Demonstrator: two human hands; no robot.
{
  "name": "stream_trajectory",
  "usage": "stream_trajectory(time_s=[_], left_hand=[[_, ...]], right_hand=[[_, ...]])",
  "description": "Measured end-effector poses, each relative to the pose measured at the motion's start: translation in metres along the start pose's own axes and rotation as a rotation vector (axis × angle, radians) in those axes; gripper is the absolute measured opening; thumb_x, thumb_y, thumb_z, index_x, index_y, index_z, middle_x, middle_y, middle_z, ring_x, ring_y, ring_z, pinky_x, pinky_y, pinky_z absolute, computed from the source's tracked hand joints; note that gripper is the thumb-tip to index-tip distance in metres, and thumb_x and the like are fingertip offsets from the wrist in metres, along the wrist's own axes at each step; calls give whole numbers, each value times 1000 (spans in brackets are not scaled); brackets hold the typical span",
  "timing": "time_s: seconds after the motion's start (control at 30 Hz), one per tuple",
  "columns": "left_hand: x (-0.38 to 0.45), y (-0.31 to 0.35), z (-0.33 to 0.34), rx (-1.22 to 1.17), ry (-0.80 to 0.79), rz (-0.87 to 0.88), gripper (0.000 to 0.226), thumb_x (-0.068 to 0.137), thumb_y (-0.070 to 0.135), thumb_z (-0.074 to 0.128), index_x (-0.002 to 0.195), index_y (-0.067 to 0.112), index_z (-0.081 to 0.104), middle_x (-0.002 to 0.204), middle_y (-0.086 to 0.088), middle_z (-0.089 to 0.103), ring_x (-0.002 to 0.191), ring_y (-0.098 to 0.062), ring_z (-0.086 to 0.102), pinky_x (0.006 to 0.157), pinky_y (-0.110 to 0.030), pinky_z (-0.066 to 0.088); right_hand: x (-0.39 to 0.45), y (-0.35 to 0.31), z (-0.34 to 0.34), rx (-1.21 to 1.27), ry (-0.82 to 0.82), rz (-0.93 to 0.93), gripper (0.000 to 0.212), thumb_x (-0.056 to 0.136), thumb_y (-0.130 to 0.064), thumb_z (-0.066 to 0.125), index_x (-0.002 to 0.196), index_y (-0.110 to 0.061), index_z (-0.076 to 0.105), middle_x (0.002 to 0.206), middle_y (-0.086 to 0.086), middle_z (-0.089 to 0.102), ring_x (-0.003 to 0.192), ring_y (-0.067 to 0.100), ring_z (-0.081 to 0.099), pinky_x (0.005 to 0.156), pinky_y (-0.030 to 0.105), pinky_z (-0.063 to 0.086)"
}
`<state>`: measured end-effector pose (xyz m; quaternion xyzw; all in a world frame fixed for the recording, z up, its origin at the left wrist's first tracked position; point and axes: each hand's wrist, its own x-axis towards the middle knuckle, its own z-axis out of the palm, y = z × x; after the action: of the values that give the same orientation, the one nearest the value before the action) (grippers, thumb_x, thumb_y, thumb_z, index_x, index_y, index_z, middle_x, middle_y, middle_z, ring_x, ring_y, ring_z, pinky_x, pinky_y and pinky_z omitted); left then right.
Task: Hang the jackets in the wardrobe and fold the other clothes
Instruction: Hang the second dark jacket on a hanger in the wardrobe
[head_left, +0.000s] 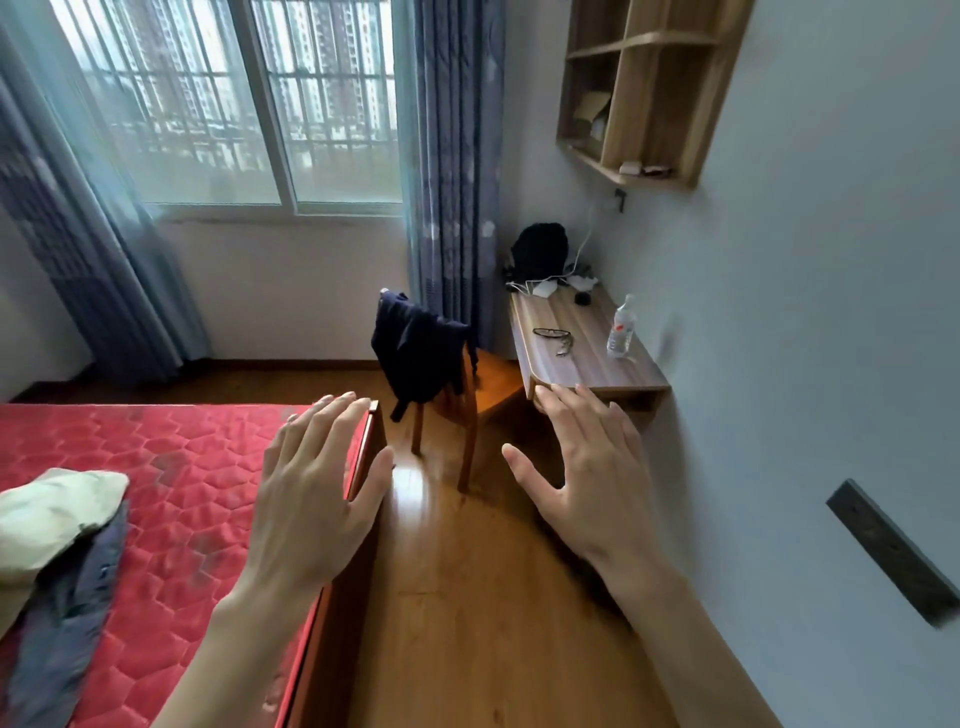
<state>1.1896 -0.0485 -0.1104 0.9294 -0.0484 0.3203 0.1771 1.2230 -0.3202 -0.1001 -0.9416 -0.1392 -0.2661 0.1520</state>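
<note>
Both my hands are held out in front of me, palms down, fingers straight and spread, holding nothing. My left hand (311, 483) hovers over the corner of the bed (182, 467); my right hand (587, 467) hangs over the bare floor (467, 597), just short of the wall-mounted surface (576, 353).

The dark jacket (418, 356) is draped over the back of the wooden chair (467, 415), straight ahead and beyond my fingertips, roughly between the two hands. It hangs long-axis down, from the chair's top rail toward the floor. I judge neither hand much nearer; the right may have the shorter line to it, since the left would have to pass the bed corner.

More clothes lie on the bed to the left of my left hand and nearer to me: a pale garment (57, 514) on top of a bluish-grey one (67, 613).

On the surface beyond my right hand sit a pair of glasses (553, 338), a water bottle (622, 327) and, farther off, a black bag (540, 249). No wardrobe shows from here.
</note>
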Motion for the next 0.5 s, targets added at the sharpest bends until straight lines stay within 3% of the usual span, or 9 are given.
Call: stream_trajectory(time_s=[0.2, 0.5], left_hand=[[64, -60, 32, -11, 8, 14, 57, 102, 51, 47, 148, 18, 53, 152, 1, 52, 149, -19, 39, 122, -52, 33], [139, -123, 92, -25, -10, 27, 55, 101, 50, 49, 145, 17, 56, 150, 1, 55, 147, -18, 42, 122, -48, 33]], right_hand=[[80, -11, 54, -6, -22, -14, 76, 100, -74, 28, 153, -23, 47, 154, -1, 51, 149, 19, 39, 122, 49, 34], [161, -12, 130, -7, -60, -5, 76, 101, -73, 29, 153, -21, 47, 155, 0, 51, 149, 19, 39, 121, 48, 36]])
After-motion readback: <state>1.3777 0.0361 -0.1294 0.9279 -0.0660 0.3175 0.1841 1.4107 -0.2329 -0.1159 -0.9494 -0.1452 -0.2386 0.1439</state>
